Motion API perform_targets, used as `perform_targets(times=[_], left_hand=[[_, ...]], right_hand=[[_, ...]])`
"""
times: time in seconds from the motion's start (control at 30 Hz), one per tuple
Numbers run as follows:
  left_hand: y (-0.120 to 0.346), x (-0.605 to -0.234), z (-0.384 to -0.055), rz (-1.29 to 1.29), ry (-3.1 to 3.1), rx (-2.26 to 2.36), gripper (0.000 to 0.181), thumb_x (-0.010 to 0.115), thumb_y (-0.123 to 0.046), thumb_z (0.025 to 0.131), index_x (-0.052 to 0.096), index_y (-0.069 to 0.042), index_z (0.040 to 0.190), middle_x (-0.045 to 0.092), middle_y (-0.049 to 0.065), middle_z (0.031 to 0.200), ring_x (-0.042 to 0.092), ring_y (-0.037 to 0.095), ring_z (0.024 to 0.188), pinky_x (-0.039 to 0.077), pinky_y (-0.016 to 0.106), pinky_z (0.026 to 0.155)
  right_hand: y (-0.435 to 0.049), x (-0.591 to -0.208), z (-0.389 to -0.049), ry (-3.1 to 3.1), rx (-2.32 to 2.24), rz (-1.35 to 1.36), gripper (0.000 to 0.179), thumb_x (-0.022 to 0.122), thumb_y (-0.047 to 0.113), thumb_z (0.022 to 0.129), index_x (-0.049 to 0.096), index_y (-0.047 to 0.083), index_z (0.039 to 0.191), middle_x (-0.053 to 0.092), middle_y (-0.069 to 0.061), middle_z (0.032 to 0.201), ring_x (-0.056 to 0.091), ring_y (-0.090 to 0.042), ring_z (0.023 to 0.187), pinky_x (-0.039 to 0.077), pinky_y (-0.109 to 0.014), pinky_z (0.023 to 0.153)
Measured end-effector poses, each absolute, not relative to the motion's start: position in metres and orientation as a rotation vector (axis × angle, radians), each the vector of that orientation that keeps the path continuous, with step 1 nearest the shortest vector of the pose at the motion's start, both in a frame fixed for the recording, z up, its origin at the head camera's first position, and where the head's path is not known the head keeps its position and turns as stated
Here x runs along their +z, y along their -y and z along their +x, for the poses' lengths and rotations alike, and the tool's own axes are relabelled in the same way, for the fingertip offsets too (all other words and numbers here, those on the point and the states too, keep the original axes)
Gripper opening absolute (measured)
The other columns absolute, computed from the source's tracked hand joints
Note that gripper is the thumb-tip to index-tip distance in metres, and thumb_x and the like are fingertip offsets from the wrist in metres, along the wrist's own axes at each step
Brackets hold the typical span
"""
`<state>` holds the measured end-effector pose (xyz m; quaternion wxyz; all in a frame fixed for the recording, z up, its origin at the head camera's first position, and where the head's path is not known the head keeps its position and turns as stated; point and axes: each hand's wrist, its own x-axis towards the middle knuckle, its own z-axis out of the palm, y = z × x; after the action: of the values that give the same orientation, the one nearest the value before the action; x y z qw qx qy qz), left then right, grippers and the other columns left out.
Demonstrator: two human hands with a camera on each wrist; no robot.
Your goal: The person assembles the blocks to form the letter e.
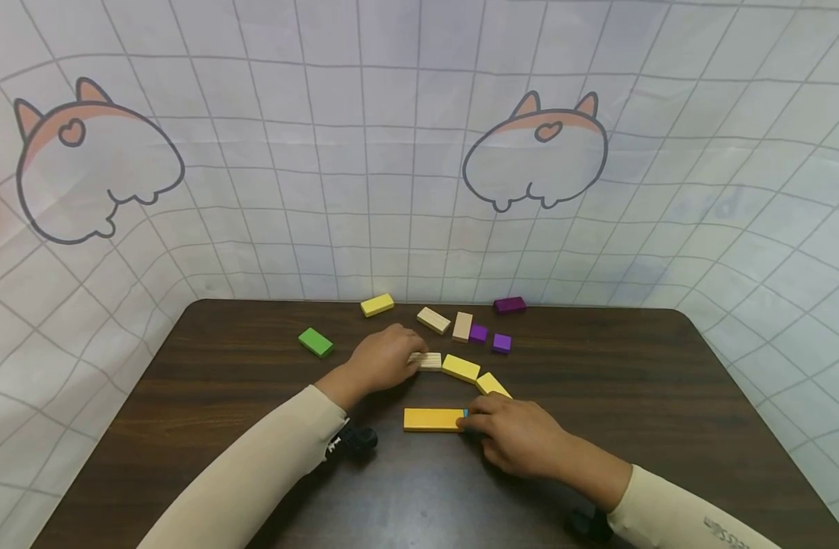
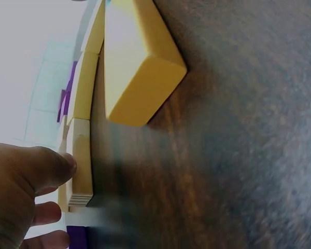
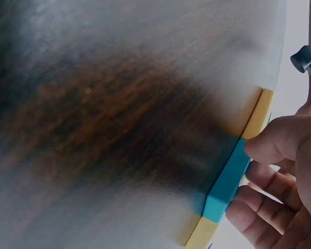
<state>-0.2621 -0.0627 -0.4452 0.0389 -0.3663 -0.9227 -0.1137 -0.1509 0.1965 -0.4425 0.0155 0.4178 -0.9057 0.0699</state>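
Note:
My left hand pinches a plain wooden block, its thumb on the near face in the left wrist view. That block lies at the left of a curved row with two yellow blocks to its right. My right hand grips a teal block between thumb and fingers; in the head view the hand covers most of it. The teal block lines up with the end of a long orange-yellow block, which lies flat nearer me. The right fingertips overlap the lower yellow block in the head view.
Behind the row lie a cream block, a tan block, two small purple blocks and a dark purple block. Farther left are a green block and a yellow block. A gridded cloth hangs behind the dark table.

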Motion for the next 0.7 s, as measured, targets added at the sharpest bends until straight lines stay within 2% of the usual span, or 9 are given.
perform_targets(times=[0.43, 0.57, 0.7], left_hand=[[0.061, -0.453, -0.259, -1.178, 2.765, -0.331, 0.012, 0.073, -0.011, 0.095, 0.079, -0.015, 0.105, 0.071, 0.002, 0.109, 0.065, 0.023, 0.101, 0.056, 0.037, 0.081], [0.058, -0.451, -0.258, -1.193, 2.753, -0.294, 0.011, 0.072, -0.017, 0.097, 0.078, -0.016, 0.106, 0.070, 0.001, 0.113, 0.063, 0.022, 0.103, 0.055, 0.038, 0.085], [0.050, -0.447, -0.257, -1.290, 2.715, -0.226, 0.017, 0.067, -0.023, 0.101, 0.078, -0.017, 0.113, 0.070, -0.002, 0.121, 0.061, 0.022, 0.112, 0.051, 0.039, 0.096]], right_hand=[[-0.197, -0.444, -0.151, 2.806, 0.204, 1.302, 0.038, 0.073, 0.009, 0.085, 0.074, 0.015, 0.123, 0.063, 0.000, 0.115, 0.063, -0.015, 0.102, 0.057, -0.033, 0.071], [-0.197, -0.444, -0.151, 2.801, 0.202, 1.303, 0.038, 0.073, 0.009, 0.085, 0.074, 0.015, 0.123, 0.062, 0.000, 0.115, 0.063, -0.015, 0.101, 0.057, -0.032, 0.070], [-0.197, -0.444, -0.151, 2.802, 0.205, 1.305, 0.037, 0.074, 0.010, 0.086, 0.074, 0.015, 0.123, 0.063, 0.000, 0.116, 0.063, -0.015, 0.102, 0.057, -0.032, 0.071]])
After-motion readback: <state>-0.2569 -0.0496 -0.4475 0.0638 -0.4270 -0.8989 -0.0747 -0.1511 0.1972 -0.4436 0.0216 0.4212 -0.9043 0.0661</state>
